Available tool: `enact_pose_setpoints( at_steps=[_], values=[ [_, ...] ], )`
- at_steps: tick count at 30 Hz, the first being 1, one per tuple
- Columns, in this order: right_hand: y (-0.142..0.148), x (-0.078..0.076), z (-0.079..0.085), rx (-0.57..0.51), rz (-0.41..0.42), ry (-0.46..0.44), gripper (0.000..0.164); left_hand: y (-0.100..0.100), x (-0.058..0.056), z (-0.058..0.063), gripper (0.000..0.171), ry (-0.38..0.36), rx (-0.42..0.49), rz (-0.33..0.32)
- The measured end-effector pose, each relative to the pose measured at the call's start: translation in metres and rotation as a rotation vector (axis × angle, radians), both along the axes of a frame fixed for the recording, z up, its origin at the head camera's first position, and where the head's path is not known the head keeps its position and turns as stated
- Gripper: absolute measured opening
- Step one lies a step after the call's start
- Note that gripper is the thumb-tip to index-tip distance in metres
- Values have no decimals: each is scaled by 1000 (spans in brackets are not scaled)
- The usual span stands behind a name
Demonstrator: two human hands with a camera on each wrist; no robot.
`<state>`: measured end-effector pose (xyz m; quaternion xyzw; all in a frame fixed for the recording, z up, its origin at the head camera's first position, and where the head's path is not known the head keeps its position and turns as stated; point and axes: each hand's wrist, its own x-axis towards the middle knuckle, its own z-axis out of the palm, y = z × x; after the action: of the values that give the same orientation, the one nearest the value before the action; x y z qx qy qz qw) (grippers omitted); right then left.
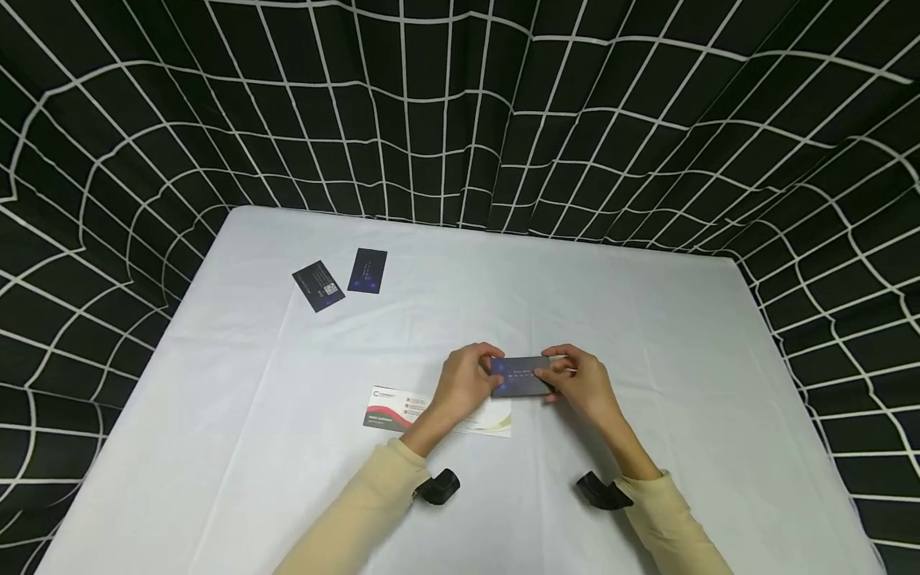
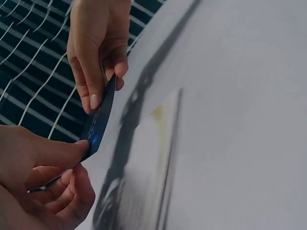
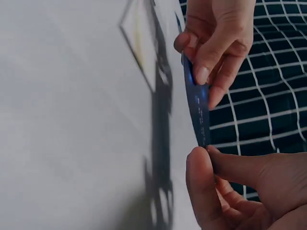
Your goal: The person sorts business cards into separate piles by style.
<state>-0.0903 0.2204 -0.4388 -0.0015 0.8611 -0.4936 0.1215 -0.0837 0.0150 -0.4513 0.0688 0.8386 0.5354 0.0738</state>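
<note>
A dark blue business card [image 1: 521, 377] is held up over the table between both hands. My left hand [image 1: 463, 381] pinches its left end, with the thumb on the printed face. At the right end, my right hand [image 1: 584, 383] pinches it too, thumb across the face. The card looks slightly bowed in the right wrist view. A dark thin edge [image 2: 45, 186] also shows between the left fingers in the left wrist view. Below the left hand lies a white card with a red wave [image 1: 395, 409], and beside it a white card with a yellow-green corner [image 1: 496, 417], partly hidden by that hand.
Two more dark cards lie at the back left: one tilted with a QR code [image 1: 319, 286], one nearly upright in view [image 1: 367, 271]. A white cloth covers the table [image 1: 647, 359]. Black curtains with a white grid [image 1: 431, 120] stand around its back and sides.
</note>
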Motion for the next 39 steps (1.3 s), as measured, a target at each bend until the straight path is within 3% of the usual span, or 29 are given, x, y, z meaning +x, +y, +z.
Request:
enact_pose_setpoints(
  at_steps=[6, 12, 16, 20, 26, 30, 39],
  values=[
    [16, 25, -5, 55, -38, -47, 37, 18, 13, -2, 29, 117, -236, -87],
    [23, 41, -12, 147, -59, -19, 35, 30, 21, -7, 28, 189, -372, -175],
    [22, 47, -13, 271, -56, 33, 34, 36, 23, -8, 28, 211, -460, -213],
    [23, 51, -11, 378, -49, 71, 34, 39, 25, -8, 28, 231, -502, -230],
    [23, 52, -8, 440, -43, 77, 36, 44, 26, -8, 27, 284, -563, -235],
    [22, 50, -6, 458, -40, 50, 34, 47, 26, -7, 28, 308, -587, -237],
    [27, 49, -3, 426, 10, -62, 11, 53, 29, -6, 26, 312, -597, -233]
  ],
)
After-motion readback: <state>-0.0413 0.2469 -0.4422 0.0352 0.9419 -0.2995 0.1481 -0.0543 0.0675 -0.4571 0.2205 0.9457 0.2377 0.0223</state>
